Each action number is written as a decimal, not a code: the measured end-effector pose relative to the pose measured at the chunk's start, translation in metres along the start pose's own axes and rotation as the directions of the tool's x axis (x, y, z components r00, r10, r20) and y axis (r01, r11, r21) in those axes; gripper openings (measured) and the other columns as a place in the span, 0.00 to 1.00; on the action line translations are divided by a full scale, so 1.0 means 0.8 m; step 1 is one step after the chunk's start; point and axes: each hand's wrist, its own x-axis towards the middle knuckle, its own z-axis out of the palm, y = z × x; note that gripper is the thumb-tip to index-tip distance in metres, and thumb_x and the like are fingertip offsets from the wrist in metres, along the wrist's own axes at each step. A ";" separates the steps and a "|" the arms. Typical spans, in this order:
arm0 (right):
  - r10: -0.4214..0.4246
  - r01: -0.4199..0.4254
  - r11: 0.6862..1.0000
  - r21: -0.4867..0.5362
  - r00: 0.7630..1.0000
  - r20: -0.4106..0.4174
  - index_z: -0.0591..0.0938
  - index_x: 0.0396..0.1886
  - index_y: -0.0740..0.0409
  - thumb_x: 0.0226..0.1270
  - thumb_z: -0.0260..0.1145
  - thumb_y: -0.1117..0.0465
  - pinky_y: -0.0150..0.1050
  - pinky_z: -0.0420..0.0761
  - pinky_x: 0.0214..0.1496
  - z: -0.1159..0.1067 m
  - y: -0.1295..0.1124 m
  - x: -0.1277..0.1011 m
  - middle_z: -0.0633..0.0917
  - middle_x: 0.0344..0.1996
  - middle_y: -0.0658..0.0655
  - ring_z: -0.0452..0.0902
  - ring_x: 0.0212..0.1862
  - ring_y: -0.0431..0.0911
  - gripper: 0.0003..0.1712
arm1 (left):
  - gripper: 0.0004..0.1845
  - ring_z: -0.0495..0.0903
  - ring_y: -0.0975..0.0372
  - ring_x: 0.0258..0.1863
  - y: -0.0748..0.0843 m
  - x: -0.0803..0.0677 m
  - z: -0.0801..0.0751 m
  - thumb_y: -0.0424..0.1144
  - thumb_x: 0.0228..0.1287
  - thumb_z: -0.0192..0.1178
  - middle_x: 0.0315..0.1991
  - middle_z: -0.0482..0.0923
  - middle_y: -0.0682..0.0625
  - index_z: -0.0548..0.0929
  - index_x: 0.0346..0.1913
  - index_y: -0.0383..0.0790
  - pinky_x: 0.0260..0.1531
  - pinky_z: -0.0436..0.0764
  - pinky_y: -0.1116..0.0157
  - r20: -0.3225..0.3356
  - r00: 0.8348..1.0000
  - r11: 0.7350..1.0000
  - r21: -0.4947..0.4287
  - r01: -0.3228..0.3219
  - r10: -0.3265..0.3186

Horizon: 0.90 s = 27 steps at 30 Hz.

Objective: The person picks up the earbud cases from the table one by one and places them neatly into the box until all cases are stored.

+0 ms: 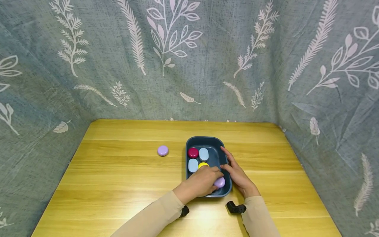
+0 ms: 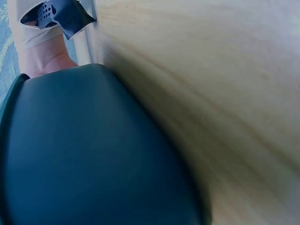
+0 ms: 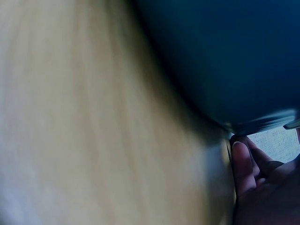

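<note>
A deep dark blue rectangular tray (image 1: pixel 212 161) with rounded corners stands on the table. Reaching over its near left side, my left hand (image 1: pixel 202 181) curls its fingers at a glossy purple round piece (image 1: pixel 219 182) in the near right corner. My right hand (image 1: pixel 240 177) holds the tray's right side, thumb and forefinger tips at the rim. Farther in lie a dark red round piece (image 1: pixel 193 152), two light blue oblong pieces (image 1: pixel 203 154) and a yellow piece (image 1: pixel 203 165), partly hidden by the left hand. Both wrist views show mostly the tray's outer wall (image 2: pixel 93 150).
Left of the tray, another purple round piece (image 1: pixel 163 150) lies on the wooden table (image 1: pixel 124 184). Patterned grey-blue cloth (image 1: pixel 207 92) hangs behind the table and along both sides. A black wrist device (image 1: pixel 236 207) sits by the right sleeve.
</note>
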 end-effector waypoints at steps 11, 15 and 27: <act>-0.032 0.032 0.999 0.001 0.999 0.021 0.54 0.81 0.21 0.77 0.56 0.63 0.27 0.69 0.66 -0.001 -0.002 -0.001 0.53 0.83 0.56 0.54 0.80 0.56 0.43 | 0.21 0.84 0.65 0.50 -0.001 0.001 0.002 0.47 0.63 0.74 0.51 0.85 0.56 0.86 0.58 0.47 0.58 0.78 0.65 0.004 1.000 1.000 0.025 0.000 0.000; -0.030 0.030 1.000 -0.008 0.999 0.017 0.54 0.81 0.21 0.77 0.56 0.64 0.29 0.69 0.67 0.000 -0.003 -0.001 0.53 0.83 0.56 0.55 0.80 0.56 0.44 | 0.21 0.85 0.65 0.50 -0.002 0.003 0.005 0.47 0.63 0.74 0.50 0.85 0.57 0.87 0.57 0.48 0.59 0.76 0.65 0.015 1.000 1.000 0.027 0.006 -0.006; -0.018 0.018 1.000 -0.020 1.000 0.010 0.54 0.81 0.20 0.78 0.55 0.63 0.54 0.59 0.78 0.000 -0.002 -0.001 0.50 0.84 0.55 0.52 0.81 0.55 0.43 | 0.22 0.85 0.64 0.53 -0.006 0.008 0.014 0.48 0.59 0.76 0.49 0.85 0.57 0.87 0.56 0.49 0.69 0.73 0.53 0.034 0.999 0.999 0.039 0.006 -0.007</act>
